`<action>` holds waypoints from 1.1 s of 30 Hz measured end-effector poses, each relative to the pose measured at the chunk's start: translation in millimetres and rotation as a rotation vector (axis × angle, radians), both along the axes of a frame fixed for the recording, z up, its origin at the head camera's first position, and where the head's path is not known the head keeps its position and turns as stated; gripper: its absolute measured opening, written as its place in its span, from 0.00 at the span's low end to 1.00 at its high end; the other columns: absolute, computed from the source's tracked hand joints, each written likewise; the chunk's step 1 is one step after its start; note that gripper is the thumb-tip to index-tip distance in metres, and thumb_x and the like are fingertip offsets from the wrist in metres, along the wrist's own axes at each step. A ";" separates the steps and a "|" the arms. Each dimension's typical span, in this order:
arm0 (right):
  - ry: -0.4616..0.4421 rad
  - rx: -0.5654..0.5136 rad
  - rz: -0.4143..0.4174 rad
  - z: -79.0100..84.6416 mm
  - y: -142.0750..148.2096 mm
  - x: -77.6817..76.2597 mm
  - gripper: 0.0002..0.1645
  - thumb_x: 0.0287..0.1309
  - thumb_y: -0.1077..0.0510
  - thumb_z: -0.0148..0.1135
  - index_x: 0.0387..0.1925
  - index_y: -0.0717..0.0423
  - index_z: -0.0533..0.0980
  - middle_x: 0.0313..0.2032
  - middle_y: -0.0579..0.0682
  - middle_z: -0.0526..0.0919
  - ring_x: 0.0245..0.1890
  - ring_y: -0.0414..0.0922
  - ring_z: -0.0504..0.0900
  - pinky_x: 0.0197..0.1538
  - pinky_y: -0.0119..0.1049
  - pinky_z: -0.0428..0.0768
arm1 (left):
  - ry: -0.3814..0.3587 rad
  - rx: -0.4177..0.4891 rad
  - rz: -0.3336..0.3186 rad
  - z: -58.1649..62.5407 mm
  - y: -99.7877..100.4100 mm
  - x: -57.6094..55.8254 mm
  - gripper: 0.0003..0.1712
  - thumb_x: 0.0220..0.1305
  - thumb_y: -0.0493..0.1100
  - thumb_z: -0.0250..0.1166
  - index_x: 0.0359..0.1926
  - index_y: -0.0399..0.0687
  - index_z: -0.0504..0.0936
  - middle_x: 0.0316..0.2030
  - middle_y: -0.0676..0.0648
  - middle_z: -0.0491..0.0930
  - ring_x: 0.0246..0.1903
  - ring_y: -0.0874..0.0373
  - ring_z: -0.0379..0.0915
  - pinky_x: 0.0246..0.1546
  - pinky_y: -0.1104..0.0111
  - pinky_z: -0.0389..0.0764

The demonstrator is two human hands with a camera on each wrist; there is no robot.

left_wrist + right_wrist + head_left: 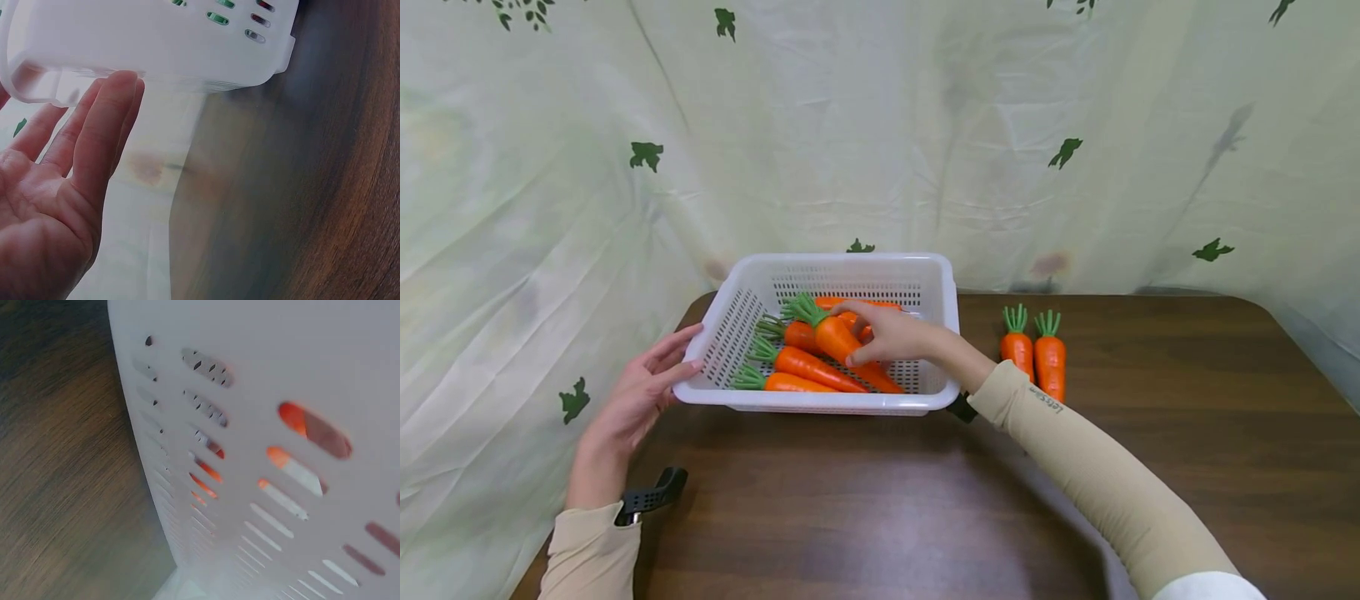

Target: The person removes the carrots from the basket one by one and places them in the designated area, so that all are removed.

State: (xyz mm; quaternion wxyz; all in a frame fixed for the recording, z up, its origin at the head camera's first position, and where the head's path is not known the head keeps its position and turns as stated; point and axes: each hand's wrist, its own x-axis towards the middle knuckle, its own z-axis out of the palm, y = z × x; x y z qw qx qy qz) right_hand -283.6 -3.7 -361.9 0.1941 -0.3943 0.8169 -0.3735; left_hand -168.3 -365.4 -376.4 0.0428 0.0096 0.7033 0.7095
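Observation:
A white slotted plastic basket (820,403) on the table holds several orange carrots with green tops. Inside it my right hand (891,333) pinches the uppermost carrot (835,337) between thumb and fingers; its tip slants toward the near right. More carrots lie beneath and beside it, including one carrot (808,364) nearer the front. At the basket's left end my left hand (643,383) touches the rim with fairly straight fingers. The left wrist view shows its fingers (100,131) against the basket's outer side. In the right wrist view the basket wall (250,331) hides my right hand.
Two carrots (1017,346) (1050,367) lie side by side on the brown wooden table (1187,400), right of the basket and partly behind my right sleeve. A pale curtain (880,150) with green leaf prints hangs behind the table and along its left side.

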 end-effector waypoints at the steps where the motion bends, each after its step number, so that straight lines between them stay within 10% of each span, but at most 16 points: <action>1: 0.000 -0.012 -0.010 0.4 0.0 0.1 0.41 0.56 0.57 0.70 0.68 0.41 0.63 0.55 0.49 0.74 0.49 0.46 0.76 0.43 0.36 0.82 | 0.001 0.000 0.000 0.0 0.0 -0.1 0.33 0.71 0.36 0.59 0.74 0.53 0.62 0.65 0.43 0.61 0.50 0.57 0.77 0.43 0.57 0.83; 33: -0.061 -0.502 -0.154 36.2 16.5 6.5 0.42 0.57 0.56 0.71 0.69 0.42 0.61 0.48 0.53 0.77 0.42 0.50 0.81 0.35 0.53 0.85 | 0.013 -0.009 -0.002 1.0 0.8 0.6 0.33 0.71 0.36 0.59 0.74 0.53 0.62 0.65 0.44 0.63 0.49 0.58 0.78 0.42 0.58 0.83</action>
